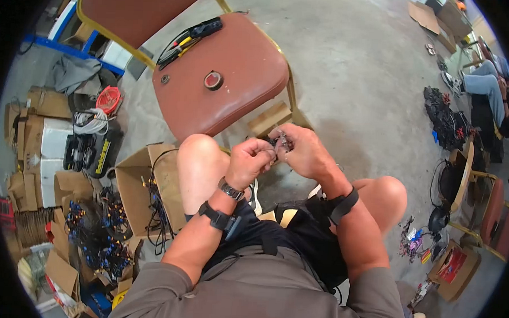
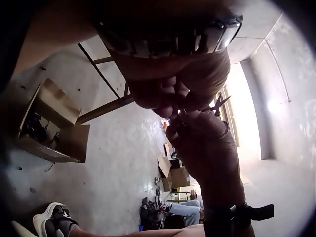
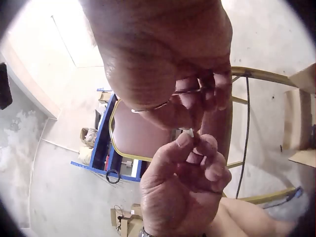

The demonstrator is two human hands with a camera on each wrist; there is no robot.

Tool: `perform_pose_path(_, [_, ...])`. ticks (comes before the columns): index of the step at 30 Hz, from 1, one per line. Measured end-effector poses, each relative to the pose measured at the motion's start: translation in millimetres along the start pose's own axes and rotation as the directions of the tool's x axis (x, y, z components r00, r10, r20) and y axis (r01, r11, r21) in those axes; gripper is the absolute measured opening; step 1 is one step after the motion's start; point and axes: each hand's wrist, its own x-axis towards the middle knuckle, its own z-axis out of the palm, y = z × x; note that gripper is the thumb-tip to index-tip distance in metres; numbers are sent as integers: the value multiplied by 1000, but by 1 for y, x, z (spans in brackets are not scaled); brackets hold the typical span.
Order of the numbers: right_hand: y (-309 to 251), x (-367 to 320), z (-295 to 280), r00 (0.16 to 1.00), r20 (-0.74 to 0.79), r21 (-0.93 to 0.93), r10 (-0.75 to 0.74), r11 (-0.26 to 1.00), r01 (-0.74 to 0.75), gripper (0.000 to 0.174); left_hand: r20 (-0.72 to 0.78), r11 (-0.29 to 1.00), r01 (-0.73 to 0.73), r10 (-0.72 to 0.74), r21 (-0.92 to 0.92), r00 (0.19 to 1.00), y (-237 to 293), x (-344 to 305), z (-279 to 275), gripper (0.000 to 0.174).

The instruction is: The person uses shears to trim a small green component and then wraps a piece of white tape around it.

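My left hand (image 1: 248,161) and right hand (image 1: 306,153) meet fingertip to fingertip above my lap. Between thumb and index finger, the left hand pinches a small whitish piece (image 3: 189,132), and the right fingertips are right beside it. A pair of small metal scissors is held in the right hand; their handle loop (image 3: 153,107) shows at the thumb in the right wrist view. The scissors' pointed blades (image 2: 222,101) stick out past that hand, spread apart, in the left wrist view. Fingers hide most of the small piece.
Ahead stands a reddish-brown chair (image 1: 241,73) carrying a small round roll (image 1: 213,80) and yellow-and-black hand tools (image 1: 183,45). On the left, an open cardboard box (image 1: 134,176) sits near bundles of dark cables (image 1: 101,232). Another person's legs (image 1: 482,83) appear far right.
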Motion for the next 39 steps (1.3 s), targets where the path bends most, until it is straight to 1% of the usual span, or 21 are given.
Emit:
perform_pose_path(1, [1,-1,-1,999,-17,38,28,999,-28,26,-1,999,-33,33,25,999,-1,0,1,4])
perform_pose_path(2, [1,-1,-2,999,-2,90,51,995,-51,25,2,996,-68,68,51,998,-2,1,2,4])
perform_pose_path(5, [-4,-2,-4,997,-21,69,71,995,-70,24,-44,972,-121,132,200,990,-10,2,3,5])
perform_pose_path(8, [-5,-1,-4,998,-5,44,63,997,-63,24,-62,932,-144,174,334,983,-5,-1,5,8])
perform_pose_path(11, [2,3,-1,999,29,-218,-34,975,40,26,-45,920,-166,194,355,980,-14,-2,1,8])
perform_pose_path(12, [0,2,0,996,13,-164,-90,982,91,26,-35,881,-124,157,456,987,-1,-5,4,8])
perform_pose_path(13, [4,4,5,973,-56,-210,-224,955,208,24,-35,906,-210,239,369,970,-5,-4,6,8])
perform_pose_path(14, [8,3,6,984,-62,-140,-168,977,158,22,-69,933,-164,195,319,978,-7,-5,6,10])
perform_pose_path(17, [3,4,1,995,-13,-136,-94,986,92,24,-78,955,-198,219,220,973,-18,-1,0,7])
perform_pose_path(20, [9,2,0,991,-11,-180,-136,975,132,24,-46,970,-129,142,208,989,-11,-2,3,3])
perform_pose_path(23, [4,-1,-1,995,-3,-213,-104,972,101,25,-53,986,-43,52,164,997,-9,-2,3,3])
perform_pose_path(27, [10,-3,7,985,-15,-273,-172,948,161,28,-42,985,-25,32,169,999,-7,-1,3,6])
perform_pose_path(29, [8,-3,8,979,-7,-298,-201,935,190,29,-35,991,10,-6,132,999,-6,0,2,9])
perform_pose_path(30, [8,-2,9,971,-6,-307,-239,925,226,30,-29,993,26,-23,114,999,-4,1,1,10])
perform_pose_path(34, [4,-3,12,931,10,-340,-364,875,346,31,-48,989,142,-144,-51,988,5,2,1,13])
perform_pose_path(35, [2,-3,11,919,15,-351,-394,859,374,31,-38,988,135,-138,-75,990,5,3,-1,12])
perform_pose_path(36, [0,-4,11,920,21,-366,-390,854,370,31,-24,987,129,-132,-100,991,3,4,-3,12])
perform_pose_path(37, [0,-5,10,933,15,-334,-359,878,344,31,-9,984,126,-128,-123,992,1,4,-3,12])
perform_pose_path(38, [1,-5,8,944,9,-300,-329,900,317,31,-37,994,88,-90,-63,995,0,3,-2,12])
perform_pose_path(39, [1,-4,8,953,3,-262,-304,919,294,31,-27,996,76,-77,-38,997,1,4,0,11])
